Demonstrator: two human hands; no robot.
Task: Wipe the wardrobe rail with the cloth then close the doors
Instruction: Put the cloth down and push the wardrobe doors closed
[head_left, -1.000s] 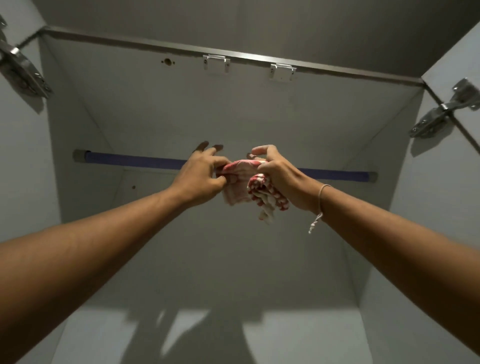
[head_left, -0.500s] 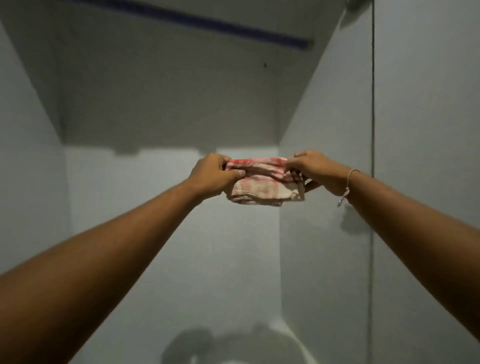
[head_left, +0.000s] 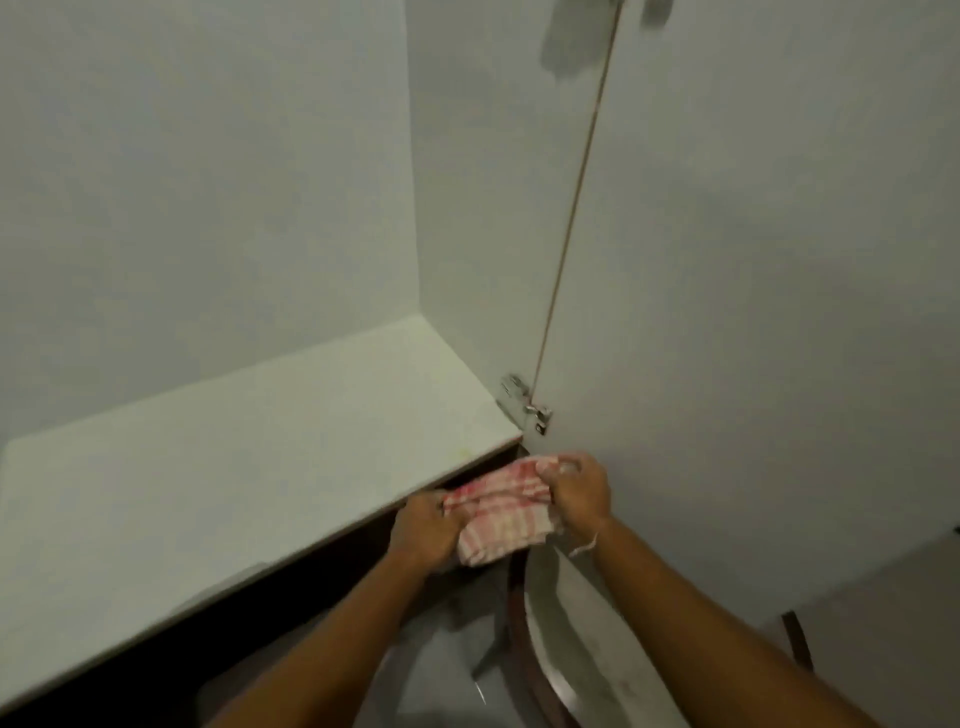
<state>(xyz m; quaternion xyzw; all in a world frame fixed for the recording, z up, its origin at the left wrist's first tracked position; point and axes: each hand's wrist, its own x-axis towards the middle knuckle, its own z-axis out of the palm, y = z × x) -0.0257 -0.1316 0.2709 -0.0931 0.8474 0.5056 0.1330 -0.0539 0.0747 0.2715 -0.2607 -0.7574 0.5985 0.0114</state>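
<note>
Checked cloth (head_left: 501, 512) gripped by left hand (head_left: 423, 532) and right hand (head_left: 579, 493), hinge (head_left: 524, 402) above, open door (head_left: 753, 312) beside.

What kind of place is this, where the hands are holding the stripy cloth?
Probably the inside of an empty wardrobe or cupboard. A white shelf sits between plain white walls, and a metal hinge holds an open door on the right.

Dim, soft, slightly motion-blurred view

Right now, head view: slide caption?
Both hands, left hand and right hand, hold checked cloth beside open wardrobe door.
</note>
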